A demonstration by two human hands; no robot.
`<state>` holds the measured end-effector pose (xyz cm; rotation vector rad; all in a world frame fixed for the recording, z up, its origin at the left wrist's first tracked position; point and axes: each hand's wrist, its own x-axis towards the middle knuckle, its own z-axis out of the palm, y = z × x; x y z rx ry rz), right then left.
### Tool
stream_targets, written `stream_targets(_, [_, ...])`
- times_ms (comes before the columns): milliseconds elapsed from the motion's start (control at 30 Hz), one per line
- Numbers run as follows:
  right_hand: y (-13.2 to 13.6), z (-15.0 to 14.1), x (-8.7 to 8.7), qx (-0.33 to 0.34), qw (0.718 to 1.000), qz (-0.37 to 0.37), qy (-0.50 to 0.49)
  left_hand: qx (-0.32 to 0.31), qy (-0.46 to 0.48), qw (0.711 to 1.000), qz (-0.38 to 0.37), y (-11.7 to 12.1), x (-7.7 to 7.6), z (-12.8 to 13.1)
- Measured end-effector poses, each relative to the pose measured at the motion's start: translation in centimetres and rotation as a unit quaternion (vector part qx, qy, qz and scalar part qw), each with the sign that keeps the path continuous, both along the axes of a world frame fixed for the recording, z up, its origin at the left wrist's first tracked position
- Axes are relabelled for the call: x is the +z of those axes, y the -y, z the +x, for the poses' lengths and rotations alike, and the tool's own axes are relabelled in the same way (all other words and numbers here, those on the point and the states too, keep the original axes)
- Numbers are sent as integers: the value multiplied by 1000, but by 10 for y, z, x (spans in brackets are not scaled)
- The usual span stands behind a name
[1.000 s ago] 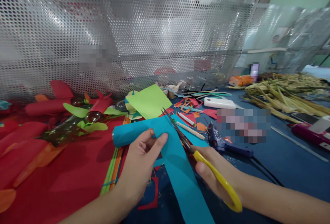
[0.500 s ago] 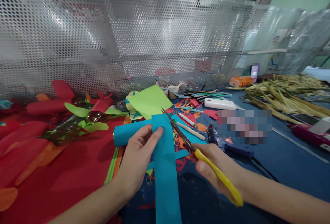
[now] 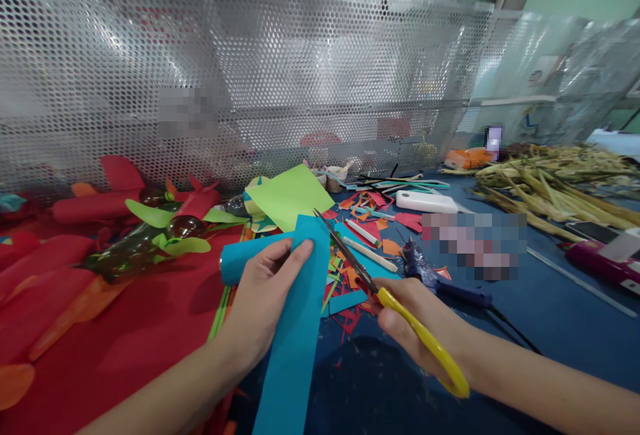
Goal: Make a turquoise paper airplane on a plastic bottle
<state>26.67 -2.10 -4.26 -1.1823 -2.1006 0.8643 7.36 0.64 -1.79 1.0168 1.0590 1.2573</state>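
My left hand (image 3: pixel 265 295) pinches a long strip of blue paper (image 3: pixel 295 328) near its top end, thumb on the front face. The strip slants down toward the bottom edge of the view. Yellow-handled scissors (image 3: pixel 423 338) are in my right hand (image 3: pixel 410 308), their dark blades pointing up and left. The blade tips lie close to the strip's upper right edge; I cannot tell whether they touch it. Behind my left hand lies a roll of blue paper (image 3: pixel 240 260). A light green sheet (image 3: pixel 290 196) rests beyond the strip.
Paper scraps (image 3: pixel 345 281), a white marker (image 3: pixel 363 233) and a blue glue gun (image 3: pixel 445 281) lie on the blue table. Red paper and bottle crafts (image 3: pixel 135 241) fill the left. Dried husks (image 3: pixel 560 175) are at right, with a perforated metal screen (image 3: pixel 300 75) behind.
The strip's lower end has swung left, uncovering more scraps and table. My left hand has shifted slightly left, while the scissors stay almost in place.
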Motion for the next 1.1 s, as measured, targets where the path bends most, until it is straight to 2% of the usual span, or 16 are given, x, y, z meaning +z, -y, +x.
stream_targets(133, [-1, 2, 4, 8, 1000, 1, 7, -10, -16, 1000, 1, -4, 4, -4])
stream_targets(400, [-4, 8, 6, 24, 1000, 16, 2, -19, -128, 991, 17, -13, 18, -17])
stream_targets(533, [-6, 10, 2, 13, 1000, 8, 13, -44, -138, 989, 20, -17, 21, -20])
stream_targets(700, [-7, 9, 1, 13, 1000, 0, 18, -39, -151, 987, 31, -21, 23, -25])
stream_targets(867, [-7, 9, 3, 8, 1000, -3, 13, -75, -181, 979, 51, -24, 25, -30])
stream_targets(1100, [-7, 9, -2, 11, 1000, 5, 10, -110, -196, 974, 18, -29, 29, -39])
